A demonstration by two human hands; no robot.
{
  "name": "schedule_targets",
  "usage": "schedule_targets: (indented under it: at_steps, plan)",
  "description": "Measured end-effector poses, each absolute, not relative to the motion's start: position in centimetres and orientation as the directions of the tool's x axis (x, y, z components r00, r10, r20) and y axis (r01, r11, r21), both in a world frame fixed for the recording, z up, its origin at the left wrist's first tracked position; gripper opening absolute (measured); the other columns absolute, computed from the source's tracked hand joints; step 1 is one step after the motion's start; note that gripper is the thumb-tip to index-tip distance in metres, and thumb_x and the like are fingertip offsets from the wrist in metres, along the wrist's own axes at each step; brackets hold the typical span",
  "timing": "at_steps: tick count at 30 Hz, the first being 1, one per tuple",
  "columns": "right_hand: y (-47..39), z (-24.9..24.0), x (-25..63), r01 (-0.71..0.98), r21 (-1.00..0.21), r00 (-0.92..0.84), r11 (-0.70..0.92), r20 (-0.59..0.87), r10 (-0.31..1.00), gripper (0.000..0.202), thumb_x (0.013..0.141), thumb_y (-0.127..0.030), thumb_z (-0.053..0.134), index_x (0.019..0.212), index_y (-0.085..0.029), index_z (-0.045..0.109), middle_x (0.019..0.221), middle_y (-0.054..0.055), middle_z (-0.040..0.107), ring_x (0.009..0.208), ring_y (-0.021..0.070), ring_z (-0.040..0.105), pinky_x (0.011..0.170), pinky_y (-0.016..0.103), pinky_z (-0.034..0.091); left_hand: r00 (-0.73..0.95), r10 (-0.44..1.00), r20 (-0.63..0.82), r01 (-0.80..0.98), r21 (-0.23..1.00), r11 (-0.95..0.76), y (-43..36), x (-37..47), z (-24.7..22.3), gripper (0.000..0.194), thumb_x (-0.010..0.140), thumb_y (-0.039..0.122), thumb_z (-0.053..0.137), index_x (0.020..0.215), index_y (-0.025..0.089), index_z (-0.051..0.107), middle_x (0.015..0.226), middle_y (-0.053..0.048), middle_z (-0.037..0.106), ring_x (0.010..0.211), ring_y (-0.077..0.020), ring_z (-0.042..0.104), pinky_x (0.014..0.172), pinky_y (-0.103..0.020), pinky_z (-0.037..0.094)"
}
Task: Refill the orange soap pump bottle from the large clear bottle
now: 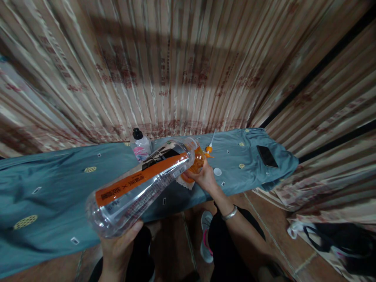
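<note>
My left hand (122, 239) grips the base of a large clear plastic bottle (143, 184) with an orange and black label. The bottle is tilted, its neck pointing away to the right. Closed around a smaller bottle of orange liquid (197, 161) is my right hand (204, 176). The mouths of the two bottles meet or nearly meet; whether they touch I cannot tell. Behind the small bottle lies an orange pump head (208, 149) with a clear tube. A white round cap (217, 171) rests on the cloth to the right of my right hand.
A blue-green cloth (58, 188) with yellow patterns covers the long surface. At its back stands a white bottle with a black cap (141, 145). A dark phone (267, 156) lies near the right end. Pleated curtains (176, 70) hang behind, and a dark bag (340, 243) is at lower right.
</note>
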State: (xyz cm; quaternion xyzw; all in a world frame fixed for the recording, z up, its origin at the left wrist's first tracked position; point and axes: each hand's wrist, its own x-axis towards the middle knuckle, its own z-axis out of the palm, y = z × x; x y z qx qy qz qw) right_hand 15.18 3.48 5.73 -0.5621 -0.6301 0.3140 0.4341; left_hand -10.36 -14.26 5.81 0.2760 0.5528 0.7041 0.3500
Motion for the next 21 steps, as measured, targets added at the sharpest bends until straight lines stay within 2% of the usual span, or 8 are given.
schedule_targets:
  at_steps: [3,8,11,15,21]
  plan:
    - [3.5,5.6,15.2,0.439,-0.880,0.013,0.180,0.207,0.978,0.077,0.066,-0.048,0.099,0.132,-0.029,0.063,0.117,0.008,0.086,0.118,0.0391,0.083,0.097,0.051,0.069,-0.598,0.801,0.002,-0.198,0.969,-0.150,-14.1,-10.6,5.9,0.053,0.057,0.027,0.105,0.105,0.030,0.083,0.083,0.002,0.080,0.086,-0.0260,0.080,0.094,-0.040,0.068]
    - [3.5,5.7,15.3,0.439,-0.881,0.011,0.175,0.201,0.980,0.077,0.066,-0.046,0.099,0.132,-0.029,0.064,0.116,0.008,0.087,0.116,0.0390,0.083,0.097,0.050,0.069,-0.592,0.805,0.041,-0.239,0.945,-0.224,-14.0,-11.0,5.9,0.066,0.053,0.031,0.106,0.115,0.029,0.083,0.082,0.002,0.081,0.079,-0.0221,0.078,0.078,-0.028,0.067]
    - [3.5,5.9,15.2,0.441,-0.883,0.002,0.160,0.179,0.984,0.076,0.067,-0.047,0.098,0.132,-0.027,0.063,0.117,0.009,0.086,0.115,0.0394,0.083,0.097,0.051,0.069,-0.604,0.797,0.014,-0.208,0.962,-0.175,-14.0,-10.8,5.9,0.064,0.054,0.033,0.106,0.114,0.029,0.082,0.084,0.001,0.082,0.081,-0.0235,0.080,0.086,-0.032,0.068]
    - [3.5,6.1,15.2,0.445,-0.882,-0.005,0.158,0.174,0.985,0.072,0.068,-0.047,0.097,0.129,-0.028,0.063,0.114,0.008,0.087,0.114,0.0397,0.083,0.096,0.052,0.069,-0.623,0.782,-0.010,-0.143,0.985,-0.101,-14.4,-9.8,6.0,0.054,0.063,0.031,0.100,0.114,0.030,0.081,0.092,0.000,0.083,0.094,-0.0279,0.083,0.100,-0.042,0.067]
    - [3.5,5.8,15.2,0.446,-0.880,0.013,0.162,0.187,0.982,0.074,0.066,-0.047,0.099,0.128,-0.029,0.064,0.116,0.008,0.087,0.117,0.0393,0.083,0.097,0.051,0.069,-0.643,0.765,-0.013,-0.124,0.988,-0.087,-14.7,-9.0,5.8,0.052,0.068,0.030,0.097,0.118,0.032,0.080,0.097,0.000,0.084,0.098,-0.0286,0.083,0.101,-0.044,0.067]
